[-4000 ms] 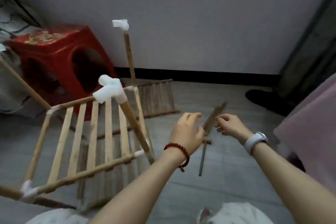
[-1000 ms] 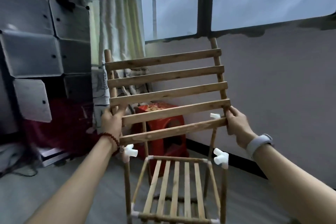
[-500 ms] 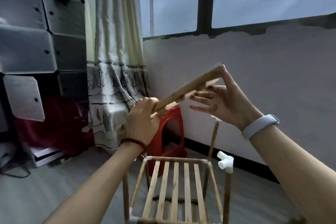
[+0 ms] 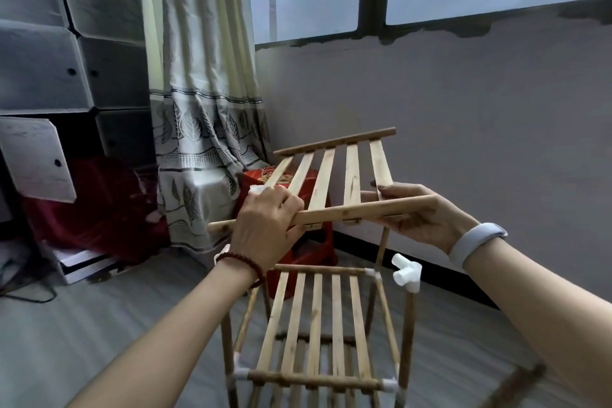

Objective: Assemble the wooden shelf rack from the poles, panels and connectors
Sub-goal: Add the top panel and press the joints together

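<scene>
Left hand (image 4: 265,228) and right hand (image 4: 414,212) both grip the panel (image 4: 334,182), level over the rack (image 4: 318,334), probably lining up its connector (image 4: 405,272).

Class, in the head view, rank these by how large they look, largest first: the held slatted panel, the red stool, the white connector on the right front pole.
1. Panel
2. Stool, partly hidden and farther away, so unsure
3. Connector

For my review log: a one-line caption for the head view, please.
Both hands, left and right, hold a slatted wooden shelf panel above the partly built wooden rack with its white plastic corner connector.
</scene>
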